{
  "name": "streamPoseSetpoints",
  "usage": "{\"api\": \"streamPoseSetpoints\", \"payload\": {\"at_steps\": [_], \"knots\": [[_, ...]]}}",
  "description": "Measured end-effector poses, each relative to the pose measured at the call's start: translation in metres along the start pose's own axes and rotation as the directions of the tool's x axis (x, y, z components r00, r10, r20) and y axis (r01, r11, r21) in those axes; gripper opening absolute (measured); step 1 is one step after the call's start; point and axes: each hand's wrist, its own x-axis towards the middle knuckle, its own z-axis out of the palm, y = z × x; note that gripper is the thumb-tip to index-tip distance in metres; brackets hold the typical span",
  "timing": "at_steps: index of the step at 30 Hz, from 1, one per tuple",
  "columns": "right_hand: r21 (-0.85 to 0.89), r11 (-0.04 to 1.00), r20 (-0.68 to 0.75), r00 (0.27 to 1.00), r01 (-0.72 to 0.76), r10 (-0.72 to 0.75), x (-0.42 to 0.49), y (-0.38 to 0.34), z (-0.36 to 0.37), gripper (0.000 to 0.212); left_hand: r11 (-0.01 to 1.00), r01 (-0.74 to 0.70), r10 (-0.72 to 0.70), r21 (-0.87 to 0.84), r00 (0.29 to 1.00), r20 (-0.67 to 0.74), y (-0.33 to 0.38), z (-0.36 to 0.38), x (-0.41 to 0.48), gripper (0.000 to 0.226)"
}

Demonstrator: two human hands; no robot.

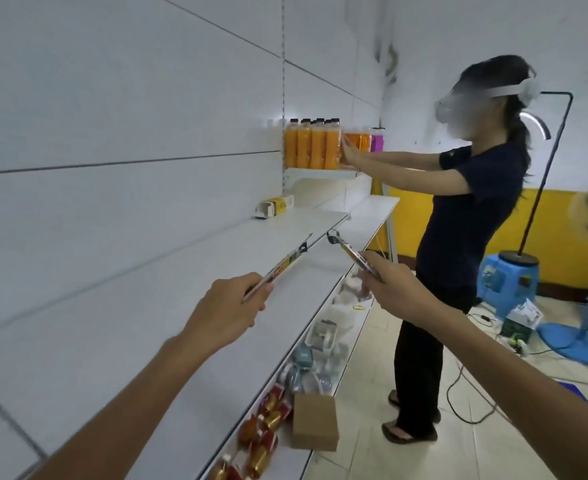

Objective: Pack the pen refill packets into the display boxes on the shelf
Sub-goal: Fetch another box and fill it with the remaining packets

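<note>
Evidently mid-carry, the left hand (228,311) pinches one refill packet (284,263) and the right hand (394,284) grips another packet (353,254), both needing to reach the display box (274,206) far along the shelf (188,271).

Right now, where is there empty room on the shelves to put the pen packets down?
The middle shelf is bare from the near end up to the yellow display box at its far end. The lower shelf is crowded with bags, bottles and a cardboard box. The left hand and right hand each hold a packet.
</note>
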Motion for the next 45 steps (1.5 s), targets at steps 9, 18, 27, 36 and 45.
{"api": "streamPoseSetpoints", "payload": {"at_steps": [9, 18, 27, 36, 45], "knots": [[-0.02, 1.0, -0.023, 0.999, 0.023, -0.023, 0.155, 0.08, -0.04, 0.029, 0.999, -0.004, 0.002, -0.033, 0.999, -0.047, 0.004, 0.042, 0.177, 0.021], [0.031, 0.994, 0.081, 0.991, 0.101, -0.103, 0.32, 0.168, -0.028, 0.028, 0.995, 0.104, -0.101, 0.008, 0.984, -0.148, -0.019, 0.093, 0.302, 0.022], [0.015, 0.94, 0.209, 0.919, 0.34, -0.335, 0.49, 0.208, -0.009, 0.033, 0.95, 0.311, -0.301, -0.023, 0.894, -0.332, -0.04, 0.126, 0.389, 0.018], [0.155, 0.883, 0.306, 0.829, 0.443, -0.469, 0.574, 0.163, 0.064, 0.021, 0.869, 0.495, -0.423, 0.01, 0.751, -0.508, -0.055, 0.099, 0.405, 0.024], [0.113, 0.763, 0.407, 0.671, 0.636, -0.62, 0.616, 0.136, 0.117, 0.029, 0.807, 0.589, -0.457, 0.035, 0.662, -0.594, -0.067, 0.1, 0.421, 0.016]]}}
